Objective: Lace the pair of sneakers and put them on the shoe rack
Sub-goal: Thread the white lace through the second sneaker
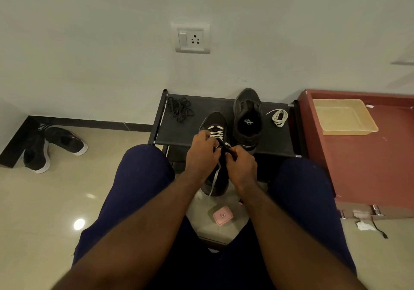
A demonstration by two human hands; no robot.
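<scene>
Dark navy trousers (139, 177), bare forearms (277, 218)

Both hands, left hand (202, 153), right hand (240, 166), gripping white lace on black sneaker (215, 121), second sneaker (247, 114) on shoe rack (183, 132)

A plain pale wall (89, 43) fills the upper half, with a white switch-and-socket plate (192, 38) set into it near the middle. A black skirting strip (89, 122) runs along its foot. The floor (56, 200) is glossy beige tile, and a round glare spot (79, 224) from a lamp shows on it at the left. At the right stands a reddish-brown cabinet (369, 166), with a shallow tan tray (342, 117) on its top.
</scene>
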